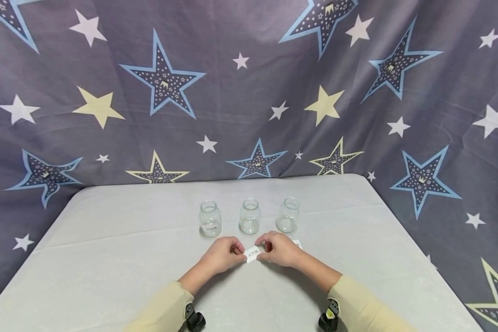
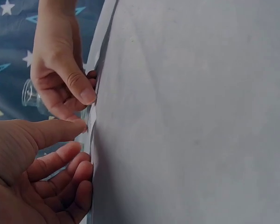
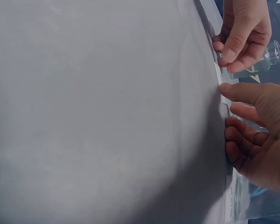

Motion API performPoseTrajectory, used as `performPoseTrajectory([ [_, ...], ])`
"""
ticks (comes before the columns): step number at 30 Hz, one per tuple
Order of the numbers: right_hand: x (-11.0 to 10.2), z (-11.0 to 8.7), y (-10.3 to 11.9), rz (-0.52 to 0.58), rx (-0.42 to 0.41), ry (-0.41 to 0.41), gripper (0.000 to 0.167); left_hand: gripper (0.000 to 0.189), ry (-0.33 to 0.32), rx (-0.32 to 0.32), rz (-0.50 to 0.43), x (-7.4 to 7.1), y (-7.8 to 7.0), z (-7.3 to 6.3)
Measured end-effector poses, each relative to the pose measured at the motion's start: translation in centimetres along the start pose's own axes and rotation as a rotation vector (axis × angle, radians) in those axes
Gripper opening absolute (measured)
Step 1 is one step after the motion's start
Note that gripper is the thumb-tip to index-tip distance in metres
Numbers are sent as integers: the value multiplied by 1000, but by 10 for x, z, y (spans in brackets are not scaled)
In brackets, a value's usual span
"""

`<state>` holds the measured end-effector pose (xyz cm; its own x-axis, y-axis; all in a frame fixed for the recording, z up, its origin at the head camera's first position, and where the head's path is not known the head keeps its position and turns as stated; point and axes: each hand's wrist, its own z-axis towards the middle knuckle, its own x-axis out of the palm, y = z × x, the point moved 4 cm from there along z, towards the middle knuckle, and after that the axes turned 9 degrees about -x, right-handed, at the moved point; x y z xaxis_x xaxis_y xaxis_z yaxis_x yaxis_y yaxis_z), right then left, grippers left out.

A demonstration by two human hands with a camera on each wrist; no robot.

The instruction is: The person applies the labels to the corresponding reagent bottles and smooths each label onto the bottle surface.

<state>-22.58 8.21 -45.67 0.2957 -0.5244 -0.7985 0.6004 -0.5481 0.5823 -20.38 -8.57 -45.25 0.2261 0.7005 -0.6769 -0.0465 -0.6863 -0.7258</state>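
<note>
A small white label (image 1: pixel 252 254) with dark printed characters lies between the two hands, in front of the middle jar. My left hand (image 1: pixel 223 255) pinches its left edge with thumb and index finger. At the right edge, my right hand (image 1: pixel 281 250) holds it by the thumb and a fingertip, the other fingers curled behind. Beyond them, three lidless clear glass jars stand upright in a row: a left jar (image 1: pixel 210 219) with printed text showing low on it, a middle jar (image 1: pixel 250 216) and a right jar (image 1: pixel 288 215).
Another white label (image 1: pixel 297 243) with print lies on the table just beyond the right hand, partly hidden by it. A pale cloth covers the table (image 1: pixel 108 258). A grey star-patterned curtain (image 1: pixel 240 101) hangs behind and along the sides. A small dark device sits at each cuff.
</note>
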Motion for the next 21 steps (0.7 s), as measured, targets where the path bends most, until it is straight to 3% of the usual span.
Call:
performPoseTrajectory([
  [9,-1,4,1,-23,-24,27,30,23,-28,-18,136,5,-4,-1],
  [21,0,7,0,21,9,39,23,21,-24,-30,147,4,-5,0],
])
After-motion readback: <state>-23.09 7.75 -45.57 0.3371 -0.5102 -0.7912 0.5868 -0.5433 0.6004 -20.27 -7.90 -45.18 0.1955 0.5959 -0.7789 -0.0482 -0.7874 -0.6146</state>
